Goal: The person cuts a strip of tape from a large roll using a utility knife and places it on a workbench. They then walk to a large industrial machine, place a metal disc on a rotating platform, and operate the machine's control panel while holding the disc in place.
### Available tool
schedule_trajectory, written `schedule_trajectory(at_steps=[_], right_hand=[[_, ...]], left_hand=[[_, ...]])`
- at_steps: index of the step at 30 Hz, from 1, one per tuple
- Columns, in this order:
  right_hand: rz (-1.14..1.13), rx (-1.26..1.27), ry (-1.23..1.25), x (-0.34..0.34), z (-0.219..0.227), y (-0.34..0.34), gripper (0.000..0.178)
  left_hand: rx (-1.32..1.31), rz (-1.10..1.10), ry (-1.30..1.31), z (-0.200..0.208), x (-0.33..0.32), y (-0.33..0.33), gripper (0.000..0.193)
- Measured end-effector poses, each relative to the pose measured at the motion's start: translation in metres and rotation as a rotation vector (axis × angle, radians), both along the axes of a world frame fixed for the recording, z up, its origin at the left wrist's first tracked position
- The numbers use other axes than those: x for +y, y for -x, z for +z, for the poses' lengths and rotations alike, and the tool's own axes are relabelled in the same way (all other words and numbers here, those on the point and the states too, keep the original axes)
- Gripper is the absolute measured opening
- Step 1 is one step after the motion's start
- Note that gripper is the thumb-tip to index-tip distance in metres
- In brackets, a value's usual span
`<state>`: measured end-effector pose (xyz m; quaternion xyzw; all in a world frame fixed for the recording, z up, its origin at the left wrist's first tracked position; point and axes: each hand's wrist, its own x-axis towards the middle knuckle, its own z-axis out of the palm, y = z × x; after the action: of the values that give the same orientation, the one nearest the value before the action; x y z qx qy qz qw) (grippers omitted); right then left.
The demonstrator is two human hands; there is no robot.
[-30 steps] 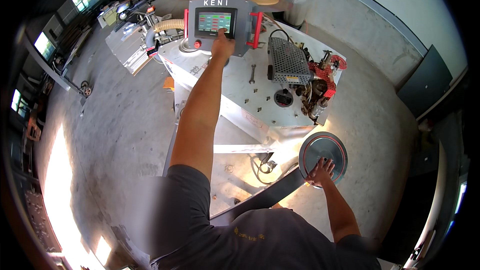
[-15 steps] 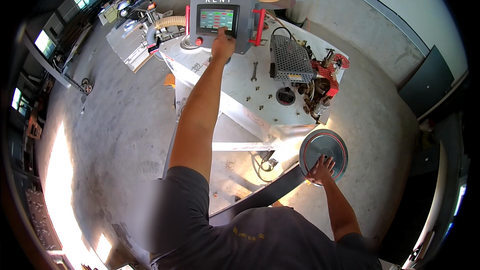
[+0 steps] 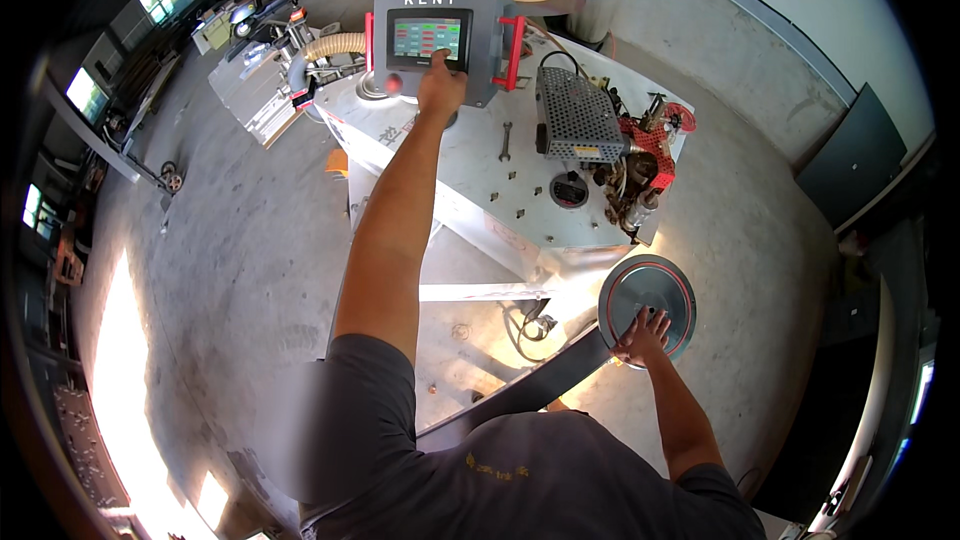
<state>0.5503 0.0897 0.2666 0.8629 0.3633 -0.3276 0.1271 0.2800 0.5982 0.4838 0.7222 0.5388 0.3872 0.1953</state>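
Note:
My left hand (image 3: 441, 88) reaches far forward with the index finger stretched out. Its tip meets the lower right of a lit touchscreen (image 3: 420, 35), which shows rows of green and red fields. A grey control panel (image 3: 485, 50) with red side handles frames this screen, and a red knob (image 3: 394, 84) sits below it. On the right, my right hand (image 3: 645, 337) lies with spread fingers on a round dark disc (image 3: 655, 285) with a red ring near its rim. Neither hand grips anything. A dark flat beam (image 3: 530, 387) runs from the disc toward my body.
The metal machine top (image 3: 460, 165) carries an open-ended wrench (image 3: 506, 141), a perforated grey cover (image 3: 578, 112), a round black dial (image 3: 569, 190) and red-and-metal mechanical parts (image 3: 640, 170). A ribbed hose (image 3: 337, 44) is beyond at left. Cables (image 3: 530, 330) hang underneath.
The view has shifted very slightly. Both hands keep about the same places, the left fingertip at the touchscreen and the right hand on the disc.

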Motion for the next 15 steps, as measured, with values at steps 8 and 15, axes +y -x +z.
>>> schedule_trajectory(at_steps=[8, 15], right_hand=[[0.004, 0.013, -0.006, 0.001, -0.001, -0.001, 0.152], [-0.011, -0.002, 0.01, 0.001, -0.004, -0.001, 0.151]], left_hand=[[-0.143, 0.011, -0.053, -0.001, -0.015, 0.007, 0.043], [-0.288, -0.05, -0.073, -0.114, -0.135, 0.024, 0.037]])
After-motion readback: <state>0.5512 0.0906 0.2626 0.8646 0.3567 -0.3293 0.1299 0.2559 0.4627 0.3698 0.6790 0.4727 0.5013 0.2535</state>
